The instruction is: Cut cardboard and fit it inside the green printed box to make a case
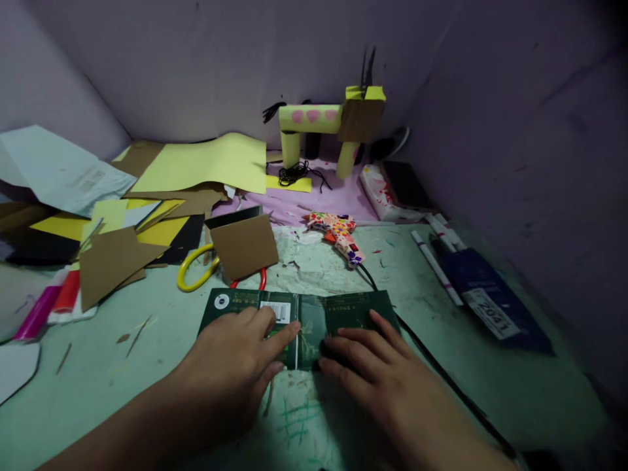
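A flattened dark green carton (314, 314) with a white barcode label lies on the pale green table (490, 386) in front of me. My left hand (235, 363) rests on its left half, fingers stretched flat and pointing right. Fingers apart, my right hand (377, 373) lies on the right half and presses down on the card. Both hands touch the carton and neither grips it.
Yellow-and-red-handled scissors (196, 271) lie under a brown cardboard piece (245, 245) just behind the carton. A patterned glue gun (341, 235) with a black cord sits at centre. A yellow cardboard animal figure (328, 127) stands at the back. Paper scraps (147, 203) pile left; markers (436, 265) and a dark packet (490, 301) lie right.
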Tool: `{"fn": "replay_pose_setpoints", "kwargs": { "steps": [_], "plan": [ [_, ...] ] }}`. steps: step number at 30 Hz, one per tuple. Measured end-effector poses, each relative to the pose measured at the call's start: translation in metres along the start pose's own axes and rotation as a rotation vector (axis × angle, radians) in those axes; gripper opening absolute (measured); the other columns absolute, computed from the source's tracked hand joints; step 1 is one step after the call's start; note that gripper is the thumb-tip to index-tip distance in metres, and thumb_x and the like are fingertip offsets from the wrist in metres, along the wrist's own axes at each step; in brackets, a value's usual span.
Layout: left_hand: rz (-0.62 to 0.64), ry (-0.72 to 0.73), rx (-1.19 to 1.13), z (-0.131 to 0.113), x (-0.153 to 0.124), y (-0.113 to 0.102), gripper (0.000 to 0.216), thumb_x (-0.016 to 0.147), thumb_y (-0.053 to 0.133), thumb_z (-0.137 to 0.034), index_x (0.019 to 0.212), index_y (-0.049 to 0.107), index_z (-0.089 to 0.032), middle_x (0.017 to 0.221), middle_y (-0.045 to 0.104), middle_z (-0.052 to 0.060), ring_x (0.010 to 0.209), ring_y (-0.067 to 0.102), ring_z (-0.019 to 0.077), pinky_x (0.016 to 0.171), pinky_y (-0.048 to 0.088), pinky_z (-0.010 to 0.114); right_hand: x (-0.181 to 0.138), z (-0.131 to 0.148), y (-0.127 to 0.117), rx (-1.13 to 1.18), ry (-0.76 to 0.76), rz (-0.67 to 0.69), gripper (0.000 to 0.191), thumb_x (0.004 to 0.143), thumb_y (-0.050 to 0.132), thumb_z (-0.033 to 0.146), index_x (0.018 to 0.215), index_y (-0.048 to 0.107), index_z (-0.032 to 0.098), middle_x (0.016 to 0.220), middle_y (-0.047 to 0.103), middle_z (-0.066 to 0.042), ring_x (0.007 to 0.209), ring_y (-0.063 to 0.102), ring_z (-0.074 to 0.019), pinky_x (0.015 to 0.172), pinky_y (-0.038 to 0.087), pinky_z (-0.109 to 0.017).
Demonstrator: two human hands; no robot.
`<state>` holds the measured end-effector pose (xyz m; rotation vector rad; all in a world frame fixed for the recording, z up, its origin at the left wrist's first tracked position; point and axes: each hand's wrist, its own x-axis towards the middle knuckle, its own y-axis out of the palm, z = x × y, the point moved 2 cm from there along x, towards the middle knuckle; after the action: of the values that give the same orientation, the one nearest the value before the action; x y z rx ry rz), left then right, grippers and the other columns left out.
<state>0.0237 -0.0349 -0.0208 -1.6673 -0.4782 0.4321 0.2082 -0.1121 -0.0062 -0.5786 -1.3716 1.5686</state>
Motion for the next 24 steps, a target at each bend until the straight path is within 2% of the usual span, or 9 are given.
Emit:
{"fn": "replay_pose_setpoints", "kwargs": {
  "steps": [3, 5, 6, 8, 11, 14, 20, 22, 24],
  "plan": [
    [-0.016, -0.003, 0.030, 0.000, -0.001, 0.002, 0.048, 0.077, 0.049, -0.016, 0.124, 0.052, -0.023, 0.094, 0.058, 0.009, 0.078, 0.055, 0.0246, 0.061, 0.040, 0.034, 0.002, -0.020, -0.030, 0.083, 0.116, -0.120, 0.030, 0.084, 0.042, 0.016, 0.104, 0.063, 0.022, 0.100, 0.072, -0.005, 0.090, 0.066, -0.0212, 0.096, 0.043, -0.045],
    [0.002, -0.009, 0.006, 0.000, -0.001, 0.003, 0.051, 0.074, 0.050, -0.015, 0.125, 0.050, -0.023, 0.097, 0.058, 0.010, 0.079, 0.055, 0.0254, 0.061, 0.041, 0.035, 0.004, -0.041, -0.041, 0.013, 0.290, -0.213, 0.025, 0.086, 0.046, 0.021, 0.103, 0.063, 0.023, 0.099, 0.071, -0.006, 0.088, 0.066, -0.0231, 0.086, 0.048, -0.042],
    [0.006, -0.009, -0.012, 0.001, -0.001, 0.003, 0.053, 0.073, 0.051, -0.014, 0.126, 0.050, -0.023, 0.098, 0.058, 0.010, 0.079, 0.056, 0.0256, 0.061, 0.041, 0.035, 0.005, -0.052, -0.041, -0.025, 0.386, -0.205, 0.025, 0.086, 0.047, 0.025, 0.104, 0.064, 0.022, 0.100, 0.070, -0.009, 0.088, 0.065, -0.0255, 0.075, 0.050, -0.040],
    [-0.007, -0.003, -0.036, 0.001, -0.002, 0.003, 0.055, 0.072, 0.051, -0.014, 0.126, 0.049, -0.022, 0.100, 0.058, 0.010, 0.079, 0.056, 0.0255, 0.060, 0.041, 0.035, 0.008, -0.073, -0.034, -0.063, 0.546, -0.110, 0.030, 0.084, 0.049, 0.032, 0.107, 0.064, 0.018, 0.103, 0.068, -0.012, 0.086, 0.065, -0.0295, 0.067, 0.050, -0.040],
    [-0.041, -0.011, -0.024, 0.001, -0.002, 0.001, 0.053, 0.072, 0.052, -0.014, 0.125, 0.050, -0.022, 0.099, 0.059, 0.010, 0.079, 0.056, 0.0248, 0.060, 0.041, 0.034, 0.015, -0.095, -0.019, -0.032, 0.671, 0.034, 0.034, 0.088, 0.043, 0.034, 0.108, 0.064, 0.016, 0.103, 0.067, -0.014, 0.087, 0.064, -0.0294, 0.070, 0.048, -0.039],
    [-0.058, -0.026, -0.011, 0.000, -0.003, 0.002, 0.054, 0.071, 0.052, -0.014, 0.124, 0.051, -0.024, 0.097, 0.060, 0.009, 0.078, 0.056, 0.0243, 0.061, 0.041, 0.034, 0.029, -0.105, -0.016, 0.008, 0.721, 0.022, 0.038, 0.091, 0.035, 0.036, 0.104, 0.066, 0.018, 0.103, 0.069, -0.012, 0.088, 0.064, -0.0275, 0.070, 0.046, -0.035],
    [-0.092, -0.006, -0.021, 0.002, -0.004, 0.006, 0.052, 0.073, 0.053, -0.016, 0.124, 0.051, -0.025, 0.097, 0.060, 0.009, 0.079, 0.057, 0.0242, 0.063, 0.042, 0.034, 0.079, -0.108, -0.018, -0.062, 0.756, 0.087, 0.041, 0.080, 0.048, 0.055, 0.081, 0.067, 0.019, 0.076, 0.070, -0.010, 0.072, 0.062, -0.0272, 0.054, 0.035, -0.031],
    [-0.088, -0.005, -0.026, 0.002, -0.004, 0.007, 0.052, 0.072, 0.054, -0.016, 0.124, 0.051, -0.025, 0.096, 0.060, 0.009, 0.078, 0.057, 0.0242, 0.062, 0.042, 0.035, 0.093, -0.113, -0.012, 0.068, 0.853, 0.075, 0.029, 0.064, 0.066, 0.047, 0.062, 0.061, 0.018, 0.065, 0.065, -0.009, 0.070, 0.060, -0.0277, 0.054, 0.035, -0.031],
    [-0.079, -0.002, -0.041, 0.003, -0.004, 0.006, 0.054, 0.071, 0.055, -0.015, 0.124, 0.050, -0.024, 0.097, 0.060, 0.009, 0.079, 0.057, 0.0243, 0.062, 0.042, 0.035, 0.101, -0.121, -0.005, 0.260, 0.936, 0.014, 0.022, 0.057, 0.072, 0.031, 0.052, 0.054, 0.018, 0.056, 0.059, -0.008, 0.067, 0.058, -0.0273, 0.054, 0.037, -0.032]
  ]
}}
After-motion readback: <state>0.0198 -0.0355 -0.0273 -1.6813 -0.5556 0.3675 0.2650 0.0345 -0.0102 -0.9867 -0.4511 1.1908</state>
